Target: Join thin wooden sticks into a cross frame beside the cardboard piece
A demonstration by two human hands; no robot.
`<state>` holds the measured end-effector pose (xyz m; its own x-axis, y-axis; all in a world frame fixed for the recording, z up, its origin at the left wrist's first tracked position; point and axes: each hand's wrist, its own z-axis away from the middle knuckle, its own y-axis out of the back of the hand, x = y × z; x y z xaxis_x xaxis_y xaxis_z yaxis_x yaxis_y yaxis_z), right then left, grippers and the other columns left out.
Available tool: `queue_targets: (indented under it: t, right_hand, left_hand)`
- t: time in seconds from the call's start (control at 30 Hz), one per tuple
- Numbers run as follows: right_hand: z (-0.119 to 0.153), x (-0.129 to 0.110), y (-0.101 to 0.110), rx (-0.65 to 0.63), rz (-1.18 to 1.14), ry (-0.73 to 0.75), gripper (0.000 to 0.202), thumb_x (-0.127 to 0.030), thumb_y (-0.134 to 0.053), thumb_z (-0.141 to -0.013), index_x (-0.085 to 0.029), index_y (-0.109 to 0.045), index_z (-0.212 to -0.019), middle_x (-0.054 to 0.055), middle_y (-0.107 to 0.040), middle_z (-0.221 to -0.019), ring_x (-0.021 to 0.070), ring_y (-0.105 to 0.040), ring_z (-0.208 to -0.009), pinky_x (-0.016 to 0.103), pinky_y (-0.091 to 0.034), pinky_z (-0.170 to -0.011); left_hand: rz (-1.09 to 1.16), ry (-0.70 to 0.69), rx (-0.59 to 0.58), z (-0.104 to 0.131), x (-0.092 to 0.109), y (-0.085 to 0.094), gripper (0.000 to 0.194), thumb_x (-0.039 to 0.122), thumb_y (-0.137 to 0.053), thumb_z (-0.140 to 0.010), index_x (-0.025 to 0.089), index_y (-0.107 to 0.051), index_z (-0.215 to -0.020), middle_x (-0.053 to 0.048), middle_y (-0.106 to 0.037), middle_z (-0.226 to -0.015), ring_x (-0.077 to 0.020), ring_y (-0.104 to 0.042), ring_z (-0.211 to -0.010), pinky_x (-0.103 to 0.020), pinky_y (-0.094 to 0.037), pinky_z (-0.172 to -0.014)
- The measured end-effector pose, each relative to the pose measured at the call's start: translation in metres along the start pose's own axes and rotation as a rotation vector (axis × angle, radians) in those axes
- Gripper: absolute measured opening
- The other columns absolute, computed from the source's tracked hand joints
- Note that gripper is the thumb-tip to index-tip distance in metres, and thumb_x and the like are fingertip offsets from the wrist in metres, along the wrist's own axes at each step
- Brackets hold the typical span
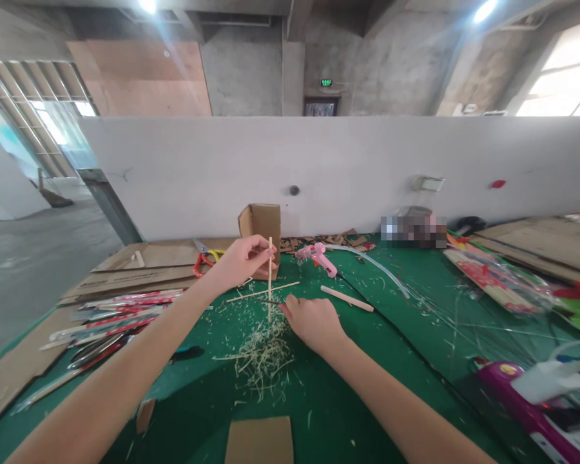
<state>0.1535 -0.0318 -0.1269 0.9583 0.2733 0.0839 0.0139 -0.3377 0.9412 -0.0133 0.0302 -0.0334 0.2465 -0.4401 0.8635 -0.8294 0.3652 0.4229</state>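
My left hand (245,259) pinches the upper part of a thin wooden stick (270,274), which stands upright over the green table. My right hand (316,322) is closed around a knife; only its thin dark blade (271,301) shows, reaching left to the stick's lower part, while the handle is hidden in the fist. Below both hands lies a heap of fine wood shavings (263,354). Another thin stick (241,296) lies across the table just behind the upright one.
A pink glue gun (325,259) with a black cord and a wooden rod (347,299) lie right of centre. Orange-and-yellow scissors (203,263) and wrapped packets (111,316) are on the left. An open cardboard box (265,222) stands behind; a purple power strip (512,393) sits front right.
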Motion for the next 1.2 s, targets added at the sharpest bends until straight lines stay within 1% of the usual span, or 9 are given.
queue_targets:
  t: [0.1, 0.23, 0.3, 0.47, 0.6, 0.8, 0.97, 1.03, 1.2]
  right_hand:
    - [-0.004, 0.002, 0.000, 0.050, 0.015, -0.039, 0.048, -0.043, -0.016, -0.093, -0.019, -0.058, -0.089, 0.007, -0.066, -0.067, 0.0167, -0.063, -0.060, 0.021, -0.033, -0.054]
    - [-0.002, 0.001, -0.005, -0.066, 0.000, 0.018, 0.047, -0.046, -0.020, -0.092, -0.022, -0.059, -0.084, 0.005, -0.066, -0.067, 0.0175, -0.063, -0.062, 0.023, -0.035, -0.055]
    - [-0.001, 0.001, -0.004, -0.096, -0.006, 0.046, 0.047, -0.047, -0.021, -0.092, -0.022, -0.059, -0.083, 0.005, -0.066, -0.067, 0.0178, -0.063, -0.065, 0.023, -0.035, -0.056]
    - [-0.004, 0.003, 0.003, -0.020, 0.013, -0.013, 0.049, -0.045, -0.016, -0.093, -0.020, -0.058, -0.091, 0.007, -0.066, -0.069, 0.0186, -0.063, -0.064, 0.025, -0.036, -0.057]
    - [-0.004, 0.001, 0.000, -0.104, -0.017, 0.063, 0.045, -0.045, -0.024, -0.092, -0.020, -0.060, -0.084, 0.007, -0.066, -0.068, 0.0181, -0.064, -0.066, 0.024, -0.038, -0.060]
    - [-0.006, 0.004, -0.001, -0.022, 0.006, 0.004, 0.048, -0.045, -0.018, -0.092, -0.019, -0.058, -0.092, 0.008, -0.066, -0.067, 0.0190, -0.064, -0.065, 0.024, -0.037, -0.058]
    - [-0.003, 0.003, -0.004, -0.121, 0.005, 0.087, 0.047, -0.047, -0.020, -0.092, -0.021, -0.059, -0.084, 0.006, -0.066, -0.068, 0.0187, -0.064, -0.064, 0.025, -0.038, -0.058]
    - [-0.004, 0.004, 0.000, -0.120, 0.016, 0.101, 0.049, -0.047, -0.019, -0.092, -0.021, -0.059, -0.085, 0.006, -0.066, -0.069, 0.0187, -0.063, -0.064, 0.025, -0.038, -0.058]
    - [-0.009, 0.009, 0.007, -0.077, 0.032, 0.029, 0.051, -0.046, -0.014, -0.093, -0.020, -0.059, -0.094, 0.007, -0.066, -0.069, 0.0189, -0.063, -0.067, 0.026, -0.038, -0.059]
  left_hand:
    - [-0.005, 0.003, -0.002, -0.001, -0.001, 0.000, 0.019, 0.037, -0.051, -0.081, 0.018, -0.052, -0.083, -0.005, -0.060, -0.083, -0.0184, -0.064, -0.080, -0.027, -0.057, -0.066]
    - [-0.004, 0.014, 0.035, -0.002, -0.004, 0.001, 0.019, 0.037, -0.052, -0.081, 0.017, -0.052, -0.084, -0.006, -0.060, -0.082, -0.0179, -0.065, -0.079, -0.027, -0.057, -0.064]
    - [0.003, 0.016, 0.050, -0.003, -0.006, 0.001, 0.019, 0.036, -0.052, -0.081, 0.017, -0.053, -0.085, -0.006, -0.060, -0.082, -0.0179, -0.065, -0.079, -0.027, -0.058, -0.063]
    - [-0.001, 0.014, 0.063, -0.005, -0.009, 0.001, 0.019, 0.037, -0.053, -0.080, 0.018, -0.053, -0.083, -0.005, -0.061, -0.076, -0.0180, -0.065, -0.076, -0.028, -0.058, -0.063]
    - [0.002, 0.018, 0.078, -0.005, -0.009, 0.001, 0.019, 0.036, -0.055, -0.079, 0.017, -0.053, -0.082, -0.004, -0.061, -0.075, -0.0176, -0.066, -0.073, -0.029, -0.058, -0.063]
    - [-0.004, 0.018, 0.056, -0.005, -0.008, 0.003, 0.017, 0.035, -0.054, -0.079, 0.018, -0.054, -0.083, -0.005, -0.062, -0.076, -0.0178, -0.066, -0.075, -0.027, -0.058, -0.064]
    - [0.000, 0.043, 0.041, -0.006, -0.009, 0.006, 0.017, 0.033, -0.052, -0.080, 0.017, -0.054, -0.085, -0.006, -0.063, -0.078, -0.0179, -0.065, -0.078, -0.025, -0.057, -0.064]
    - [-0.001, 0.037, 0.043, -0.006, -0.009, 0.006, 0.017, 0.034, -0.051, -0.080, 0.017, -0.053, -0.086, -0.006, -0.062, -0.080, -0.0175, -0.065, -0.078, -0.025, -0.057, -0.065]
    - [-0.005, 0.030, 0.039, -0.005, -0.006, 0.003, 0.020, 0.036, -0.052, -0.080, 0.017, -0.053, -0.086, -0.006, -0.061, -0.080, -0.0182, -0.065, -0.078, -0.027, -0.057, -0.067]
